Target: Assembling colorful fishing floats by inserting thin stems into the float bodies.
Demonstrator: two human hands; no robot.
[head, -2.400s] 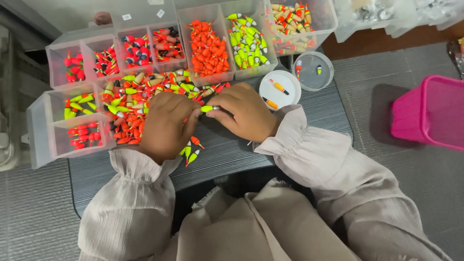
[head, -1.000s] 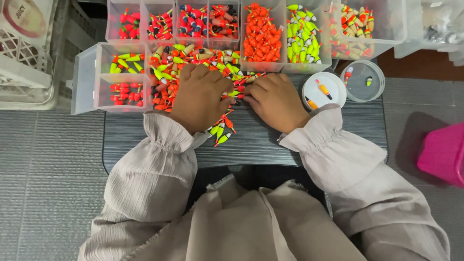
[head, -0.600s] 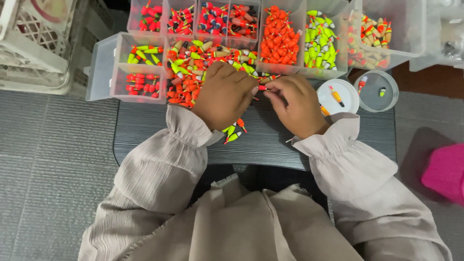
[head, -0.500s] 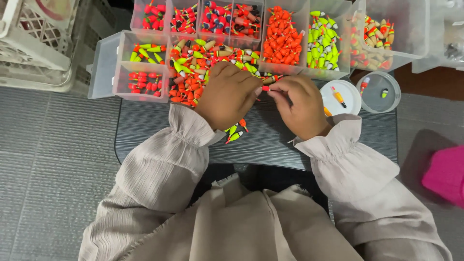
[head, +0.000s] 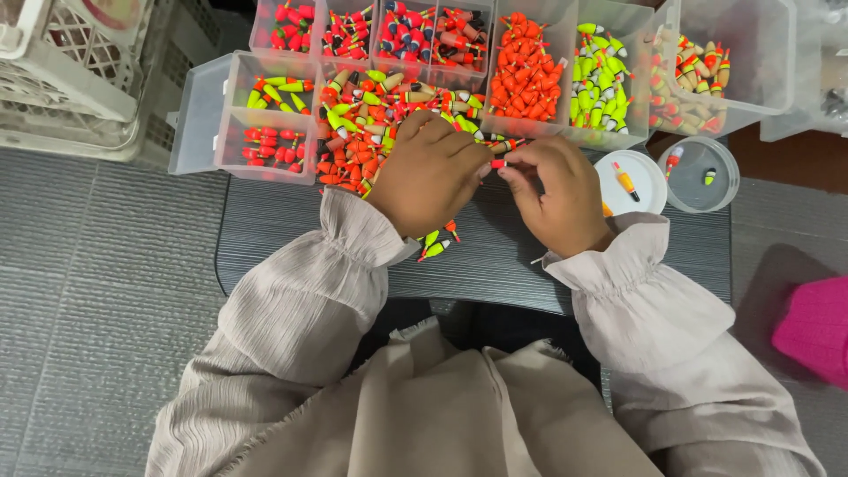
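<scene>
The two hands have drawn together over the dark slatted table (head: 495, 265): a couple of seconds back they lay flat and spread in the loose heap of floats (head: 371, 132), and now the left hand (head: 428, 172) and the right hand (head: 556, 194) meet fingertip to fingertip. Between them sits one small red float (head: 497, 162), pinched from both sides, the fingers of each hand narrowed to a fine grip rather than splayed. It looks to me as though one piece has been singled out of the mixed pile and is being handled on its own, so the sorting has moved from raking to picking. A few green and red floats (head: 437, 243) lie loose on the table just below the left wrist. Behind the hands stand the clear compartment boxes: orange floats (head: 526, 75) in one cell, yellow-green floats (head: 596, 84) beside it. To the right, near the right hand, a white round lid (head: 649, 172) holds a single float, and a clear round tub (head: 715, 168) sits touching it
</scene>
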